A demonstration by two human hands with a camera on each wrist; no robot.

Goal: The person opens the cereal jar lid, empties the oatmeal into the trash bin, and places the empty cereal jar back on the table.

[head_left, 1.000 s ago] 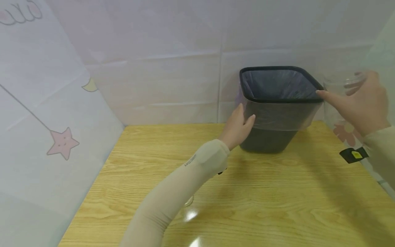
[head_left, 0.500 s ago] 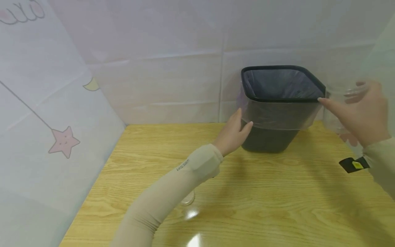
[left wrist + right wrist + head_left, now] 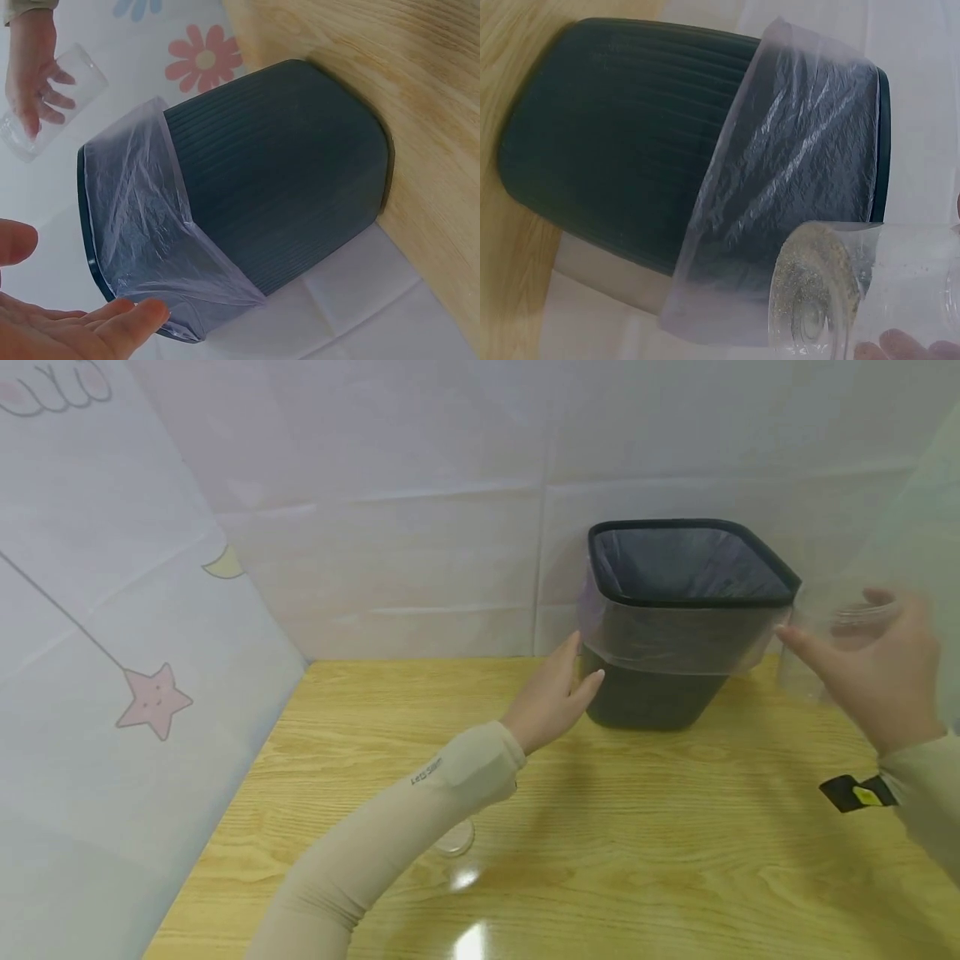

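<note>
A dark ribbed trash bin [image 3: 645, 697] stands upright on the wooden table, with a translucent bag [image 3: 139, 202] folded over its rim. My right hand [image 3: 877, 668] grips a clear plastic jar [image 3: 907, 277], upright beside the bin's right side in the head view. Sandy specks show around the jar's base in the right wrist view. Left of the bin, my left hand [image 3: 547, 697] has its fingers extended and thumb apart, holding nothing. Its fingertips overlap the bag's corner in the left wrist view; whether they touch it I cannot tell.
A clear round disc, perhaps a lid, [image 3: 457, 839] lies on the table [image 3: 637, 860], partly behind the left sleeve. Pale sheets with printed shapes, among them a pink star [image 3: 155, 702], enclose the table at the back and sides.
My right hand has lowered with the jar along the bin's right side. The left hand has drawn back down and left from the bin, uncovering more of the clear disc.
</note>
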